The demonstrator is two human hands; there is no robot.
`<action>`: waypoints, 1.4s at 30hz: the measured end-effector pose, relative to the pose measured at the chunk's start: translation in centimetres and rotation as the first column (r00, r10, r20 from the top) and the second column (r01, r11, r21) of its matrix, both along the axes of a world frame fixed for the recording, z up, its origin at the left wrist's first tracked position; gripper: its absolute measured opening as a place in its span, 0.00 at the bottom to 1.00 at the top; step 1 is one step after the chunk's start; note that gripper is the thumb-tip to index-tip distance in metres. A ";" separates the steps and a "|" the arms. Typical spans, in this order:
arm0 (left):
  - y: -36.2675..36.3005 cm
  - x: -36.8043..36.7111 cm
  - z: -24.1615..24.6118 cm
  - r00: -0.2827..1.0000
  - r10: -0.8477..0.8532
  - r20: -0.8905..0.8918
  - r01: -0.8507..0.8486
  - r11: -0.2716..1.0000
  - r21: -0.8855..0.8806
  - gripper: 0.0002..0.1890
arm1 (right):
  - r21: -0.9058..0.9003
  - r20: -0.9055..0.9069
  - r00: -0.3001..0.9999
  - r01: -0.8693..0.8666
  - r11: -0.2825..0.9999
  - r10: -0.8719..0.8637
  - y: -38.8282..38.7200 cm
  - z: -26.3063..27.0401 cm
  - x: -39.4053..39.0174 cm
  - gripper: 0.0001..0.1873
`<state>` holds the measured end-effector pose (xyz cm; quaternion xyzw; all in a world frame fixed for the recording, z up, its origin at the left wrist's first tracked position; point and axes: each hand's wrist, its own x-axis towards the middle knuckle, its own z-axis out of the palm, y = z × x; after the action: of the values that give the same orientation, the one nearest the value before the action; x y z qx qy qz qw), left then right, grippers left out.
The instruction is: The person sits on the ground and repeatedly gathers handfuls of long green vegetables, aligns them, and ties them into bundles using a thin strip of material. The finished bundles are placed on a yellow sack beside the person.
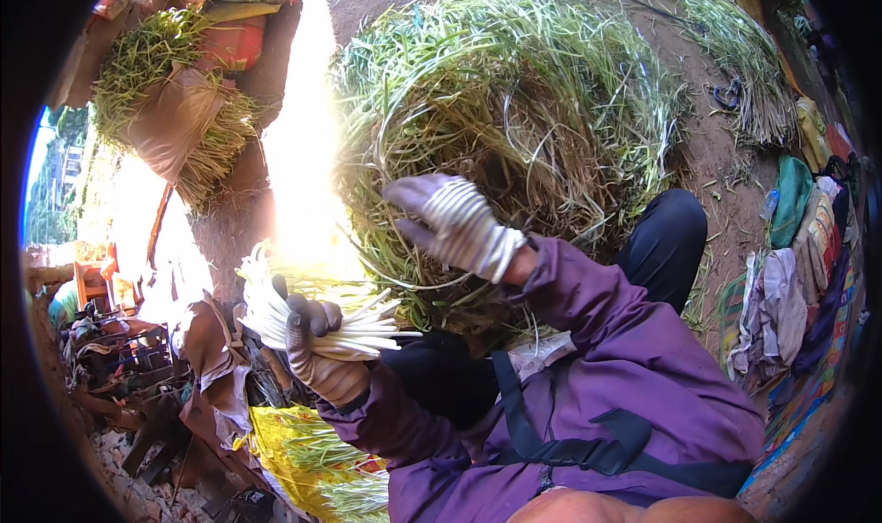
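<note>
My left hand (318, 344), in a striped work glove with a dark palm, is closed around a bundle of pale stalks (365, 326). The stalks fan out past both sides of the fist. To the right, my right hand (451, 223), in a white-and-purple striped glove, is raised over the near side of a large heap of green stalks (427, 95). Its thumb stands apart from the fingers, and nothing shows in it. Dry brown leaves and roots (537, 137) fill the heap's middle. Whether the right hand touches the heap, I cannot tell.
Green stalks lie on a yellow sack (282, 440) at lower left, near scrap wood (151, 447). A cloth-wrapped bundle (176, 120) stands at upper left, beside glaring sunlight. Another stalk pile (751, 75) lies at upper right; clothes (778, 309) hang along the right.
</note>
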<state>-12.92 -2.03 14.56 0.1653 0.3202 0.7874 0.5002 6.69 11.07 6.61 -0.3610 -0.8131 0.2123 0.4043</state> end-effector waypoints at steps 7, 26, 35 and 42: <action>1.0 1.3 0.1 0.990 -0.116 -0.079 0.122 0.990 0.074 0.30 | -0.199 0.696 0.605 0.679 0.706 -0.386 0.7 -7.1 14.4 0.16; 1.1 6.6 -0.8 0.966 -0.208 -0.157 0.167 0.956 -0.241 0.11 | -0.768 -0.637 0.657 -0.587 0.256 -0.404 -7.9 -3.5 12.3 0.15; 1.3 13.3 -7.7 0.876 -0.439 -0.199 0.254 0.771 -0.584 0.14 | -0.855 -0.506 0.776 -0.392 0.340 -0.377 -11.4 -3.1 12.2 0.16; 2.8 15.2 -9.5 0.895 -0.446 -0.017 0.411 0.838 -0.358 0.18 | -0.877 -0.426 0.880 -0.344 0.337 -0.211 -12.0 -4.1 13.6 0.16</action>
<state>2.32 0.74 5.03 0.1814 0.4327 0.5775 0.6681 20.34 -0.92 2.49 -0.4283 -0.4308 0.7372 0.2958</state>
